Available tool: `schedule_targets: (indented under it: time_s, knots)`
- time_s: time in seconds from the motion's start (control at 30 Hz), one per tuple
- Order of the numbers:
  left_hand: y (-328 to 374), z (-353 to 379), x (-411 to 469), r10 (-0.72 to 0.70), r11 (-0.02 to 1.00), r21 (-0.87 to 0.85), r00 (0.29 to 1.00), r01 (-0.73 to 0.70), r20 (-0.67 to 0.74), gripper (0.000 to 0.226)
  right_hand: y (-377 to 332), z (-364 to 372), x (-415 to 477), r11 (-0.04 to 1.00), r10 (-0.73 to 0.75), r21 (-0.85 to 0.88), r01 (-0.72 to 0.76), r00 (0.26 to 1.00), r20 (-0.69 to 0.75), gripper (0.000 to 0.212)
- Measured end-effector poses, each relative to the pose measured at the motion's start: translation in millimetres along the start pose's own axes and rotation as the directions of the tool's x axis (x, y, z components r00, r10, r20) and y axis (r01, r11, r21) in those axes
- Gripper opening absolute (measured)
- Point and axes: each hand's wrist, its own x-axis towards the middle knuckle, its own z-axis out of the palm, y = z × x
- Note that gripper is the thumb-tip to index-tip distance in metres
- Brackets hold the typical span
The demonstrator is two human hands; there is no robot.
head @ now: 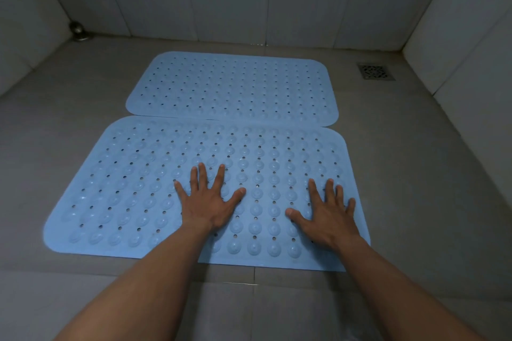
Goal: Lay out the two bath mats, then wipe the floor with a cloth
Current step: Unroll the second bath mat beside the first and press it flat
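Two light blue bath mats with holes and raised bumps lie flat on the grey tiled floor (55, 124). The far mat (232, 86) sits near the back wall. The near mat (133, 174) lies just in front of it, and its far edge touches or slightly overlaps the far mat. My left hand (207, 202) rests palm down on the middle of the near mat, fingers spread. My right hand (329, 216) lies flat near that mat's right edge, fingers spread too. Neither hand holds anything. No cloth is in view.
A square metal floor drain (376, 71) is set in the floor at the back right. A small metal fitting (79, 32) stands in the back left corner. Pale tiled walls close the space at the back and both sides.
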Motion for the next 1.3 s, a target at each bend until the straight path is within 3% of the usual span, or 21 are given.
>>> schedule_targets:
  time_s: [0.1,0.2,0.33,0.6,0.77,1.07,1.3]
  knots:
    - [-1.4,-4.9,1.0,0.006,1.000,-0.020,1.000,-0.007,-0.020,0.084,-12.4,-3.1,-0.4,1.000,-0.011,-0.018,0.010,0.999,-0.038,0.089]
    - [-11.0,-16.7,7.6,0.049,0.999,-0.011,0.988,-0.052,-0.145,0.071,-34.4,-10.8,9.4,0.997,-0.060,-0.055,0.058,0.997,-0.047,0.077]
    - [-42.6,-37.6,30.1,0.059,0.997,-0.030,0.975,-0.067,-0.216,0.063,-75.6,-17.6,31.8,0.989,-0.131,-0.077,0.126,0.990,-0.054,0.072]
    - [-142.1,-68.6,100.6,-0.110,0.993,-0.047,0.986,0.105,-0.126,0.068,-186.0,-7.1,88.8,0.943,-0.318,-0.134,0.306,0.944,-0.085,0.069]
    - [-183.7,-70.7,139.1,-0.061,0.998,-0.020,0.992,0.059,-0.114,0.070,-248.0,-3.4,128.8,0.914,-0.390,-0.155,0.375,0.917,-0.081,0.069]
    - [-206.9,-65.8,172.1,-0.090,0.996,-0.006,0.993,0.090,-0.080,0.069,-330.9,0.0,170.8,0.853,-0.516,-0.117,0.508,0.855,-0.054,0.064]
    - [-208.5,-63.2,173.4,-0.079,0.997,-0.008,0.989,0.078,-0.122,0.065,-340.4,10.0,172.9,0.880,-0.473,-0.110,0.462,0.874,-0.111,0.059]
